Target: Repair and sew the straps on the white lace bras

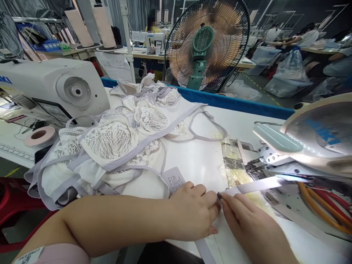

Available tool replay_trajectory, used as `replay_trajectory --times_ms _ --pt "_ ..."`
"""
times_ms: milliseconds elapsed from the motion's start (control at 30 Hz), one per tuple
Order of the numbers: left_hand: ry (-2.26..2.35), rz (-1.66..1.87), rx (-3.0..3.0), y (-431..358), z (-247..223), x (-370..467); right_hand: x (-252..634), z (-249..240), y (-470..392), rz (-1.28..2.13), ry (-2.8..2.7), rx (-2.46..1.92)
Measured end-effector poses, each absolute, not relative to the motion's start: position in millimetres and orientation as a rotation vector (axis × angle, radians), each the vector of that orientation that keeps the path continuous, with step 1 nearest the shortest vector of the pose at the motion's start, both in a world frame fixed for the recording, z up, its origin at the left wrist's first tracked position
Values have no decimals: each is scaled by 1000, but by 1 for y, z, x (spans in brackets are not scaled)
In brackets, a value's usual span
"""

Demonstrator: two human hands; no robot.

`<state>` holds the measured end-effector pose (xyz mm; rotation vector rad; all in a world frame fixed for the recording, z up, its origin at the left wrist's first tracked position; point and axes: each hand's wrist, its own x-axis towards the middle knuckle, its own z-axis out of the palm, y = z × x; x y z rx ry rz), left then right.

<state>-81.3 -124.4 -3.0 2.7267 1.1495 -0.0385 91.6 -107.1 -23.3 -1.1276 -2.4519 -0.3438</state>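
Note:
My left hand [194, 211] is closed at the front of the white table, with a light lilac strap hanging below it and a printed care label [173, 179] beside its knuckles. My right hand [251, 223] pinches a small dark piece [219, 196] between thumb and forefinger, close against the left fingers. From there a pale elastic band [261, 184] runs right to the sewing machine [316, 139]. What the left fingers hold is hidden. White lace bras [110, 141] with lilac edging lie piled to the left.
Another white sewing machine [77, 86] stands at the left, a tape roll [40, 135] beside it. A large fan [203, 40] is behind the blue table edge [233, 98]. Orange and red tubes [324, 205] lie at the right. A red stool [16, 209] is at lower left; people work farther back.

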Motion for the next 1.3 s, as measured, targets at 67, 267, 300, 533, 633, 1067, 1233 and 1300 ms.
replay_trajectory --times_ms 67,267,300,533,633,1067,1233,1300 --pt "1143 -35 2738 -124 -4 -81 91 -23 -107 -344 -2456 -1122" --pt "1152 24 2787 -125 -9 -80 98 -30 -106 -401 -2519 -1071" --pt "1152 30 2791 -125 -10 -80 99 -31 -106 -397 -2532 -1063" --pt "1148 -22 2770 -124 -7 -79 105 -32 -112 -375 -2561 -1088" --pt "1148 -28 2760 -124 -6 -78 107 -31 -113 -368 -2579 -1106" --pt "1164 23 2747 -125 -15 -77 111 -29 -116 -391 -2606 -1135" --pt "1164 32 2737 -126 -13 -78 110 -23 -118 -362 -2550 -1169" --pt "1169 34 2742 -126 -12 -78 111 -23 -118 -326 -2486 -1205"
